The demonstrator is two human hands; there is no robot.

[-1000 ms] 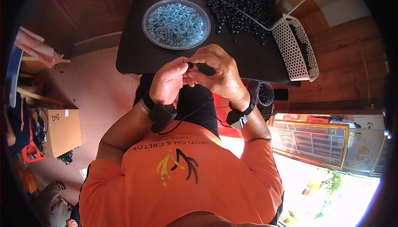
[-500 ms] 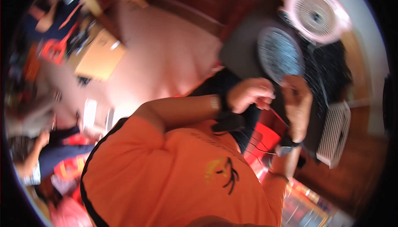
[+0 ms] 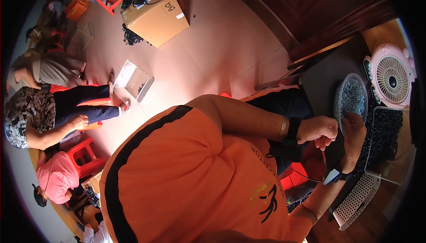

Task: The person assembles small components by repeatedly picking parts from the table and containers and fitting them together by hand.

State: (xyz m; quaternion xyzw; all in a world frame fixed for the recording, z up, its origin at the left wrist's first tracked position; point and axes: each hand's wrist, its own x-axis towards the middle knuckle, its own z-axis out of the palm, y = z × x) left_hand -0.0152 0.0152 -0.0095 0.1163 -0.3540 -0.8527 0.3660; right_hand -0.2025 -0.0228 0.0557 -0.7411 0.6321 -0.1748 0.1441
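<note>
My left hand (image 3: 317,130), with a black band at its wrist, is closed in front of my body, fingers curled into a pinch. What it holds, if anything, is too small to make out. Close beside it, my right hand (image 3: 355,139), a watch (image 3: 332,176) on its wrist, reaches over the near rim of a round bowl (image 3: 338,93). Its fingertips are pressed together and partly hidden. The bowl is filled with many small silvery-grey pieces (image 3: 351,96). Right of it, a clear tray (image 3: 376,174) holds a heap of small black parts (image 3: 387,132).
A pink fan (image 3: 392,81) stands behind the bowl on the dark table (image 3: 326,76). A white perforated panel (image 3: 356,202) lies near the tray. On the floor are a cardboard box (image 3: 155,18) and a clear bin (image 3: 144,81). Seated people (image 3: 57,176) work at the left.
The view has swung and sharpened, shifting the table and hands rightward in the picture. Both hands remain close together near the bowl, fingers still bent.
</note>
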